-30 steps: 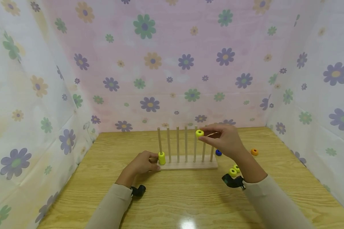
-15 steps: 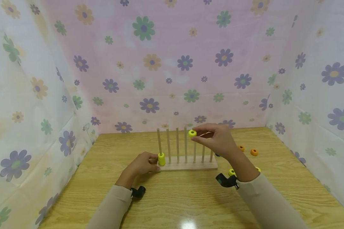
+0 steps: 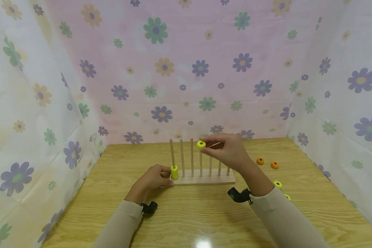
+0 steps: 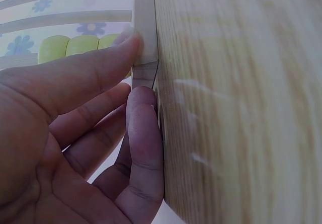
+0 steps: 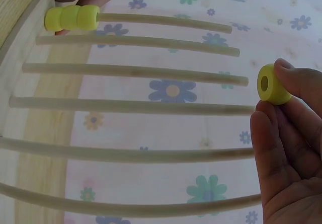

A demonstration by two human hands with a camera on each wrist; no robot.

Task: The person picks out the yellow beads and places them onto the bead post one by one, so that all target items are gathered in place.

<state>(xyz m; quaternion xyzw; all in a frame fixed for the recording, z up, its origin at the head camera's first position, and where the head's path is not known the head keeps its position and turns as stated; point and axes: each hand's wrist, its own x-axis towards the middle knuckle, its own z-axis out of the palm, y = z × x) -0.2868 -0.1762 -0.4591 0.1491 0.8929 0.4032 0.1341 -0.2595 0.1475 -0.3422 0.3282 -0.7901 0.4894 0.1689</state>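
Note:
A pale wooden stand (image 3: 209, 177) with several upright pegs stands on the table. Three yellow beads (image 5: 72, 17) are stacked at the bottom of its leftmost peg. My left hand (image 3: 156, 176) grips the left end of the stand; in the left wrist view the thumb lies against its front edge near the stack, the other fingers at its end. Between thumb and fingertips, my right hand (image 3: 227, 151) pinches another yellow bead (image 3: 200, 145). That bead is at about peg-top height, overlapping the fourth peg from the left in the head view, and its hole shows in the right wrist view.
Two orange beads (image 3: 275, 165) lie on the wooden table (image 3: 186, 213) to the right of the stand. Loose yellow beads (image 3: 277, 185) lie nearer, partly behind the right forearm and sleeve. Flower-printed cloth (image 3: 186, 69) encloses the back and sides.
My right hand has carried the yellow bead leftward past the right-hand pegs, uncovering orange and yellow beads on the table. My left hand has stayed at the stand's end.

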